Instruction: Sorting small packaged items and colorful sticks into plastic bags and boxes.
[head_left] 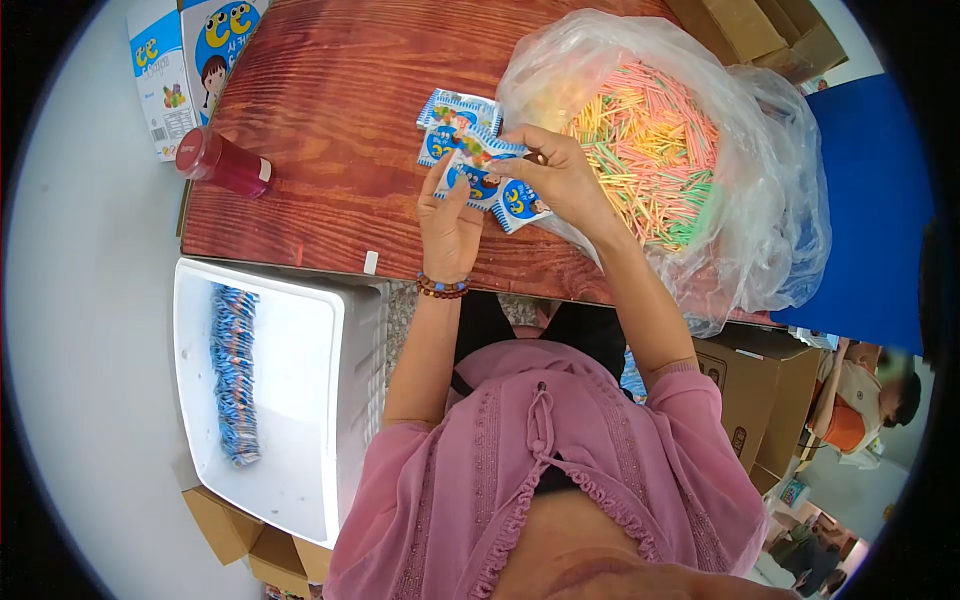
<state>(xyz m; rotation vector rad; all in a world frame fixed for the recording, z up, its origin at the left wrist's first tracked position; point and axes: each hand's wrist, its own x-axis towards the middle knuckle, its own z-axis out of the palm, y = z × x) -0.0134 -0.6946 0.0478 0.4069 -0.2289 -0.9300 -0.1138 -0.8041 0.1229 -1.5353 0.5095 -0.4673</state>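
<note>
Over the table's near edge, my left hand (452,225) grips a small blue-and-white candy packet (470,182) between thumb and fingers. The fingers of my right hand (562,182) pinch the upper right part of the same packet. Whether its top is sealed or torn I cannot tell. More packets (462,106) of the same print lie on the wood just beyond, and another packet (522,204) shows under my right hand. Right of my hands, a big clear plastic bag (765,170) lies spread wide, full of thin pink, yellow and green candy sticks (650,140).
A red-brown wooden table (340,120) carries a pink lidded jar (225,162) at its left. Printed cartons (165,80) stand behind the jar. Below left, a white plastic bin (290,390) holds a long row of packets (236,375). Cardboard boxes (745,400) and other people are at the right.
</note>
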